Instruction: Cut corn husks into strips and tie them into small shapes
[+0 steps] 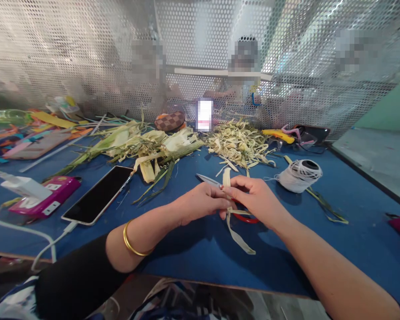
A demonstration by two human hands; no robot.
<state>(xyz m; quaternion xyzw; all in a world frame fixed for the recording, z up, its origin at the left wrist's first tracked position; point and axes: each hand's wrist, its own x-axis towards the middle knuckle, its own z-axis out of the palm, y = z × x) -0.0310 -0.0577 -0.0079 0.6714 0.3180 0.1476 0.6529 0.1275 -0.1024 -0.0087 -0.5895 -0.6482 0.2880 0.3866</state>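
Observation:
A pale strip of dried corn husk [238, 238] is pinched between my two hands, one end sticking up above the fingers and a long tail hanging below. My left hand [202, 203] is closed on it from the left, its fingertips partly hidden. From the right, my right hand [255, 195] is closed on the same strip with thumb and forefinger. Scissors [208, 179] with red handles lie beneath both hands; their middle is covered. Beyond the hands sits a heap of shredded husk strips [238, 144], and left of it lie larger corn husks [180, 141].
A spool of white thread [300, 175] stands at the right. To the left are a charging phone [98, 195] and a magenta power strip [46, 198] with cables. A perforated metal panel [193, 40] closes off the table's back. A lit phone [205, 114] leans there.

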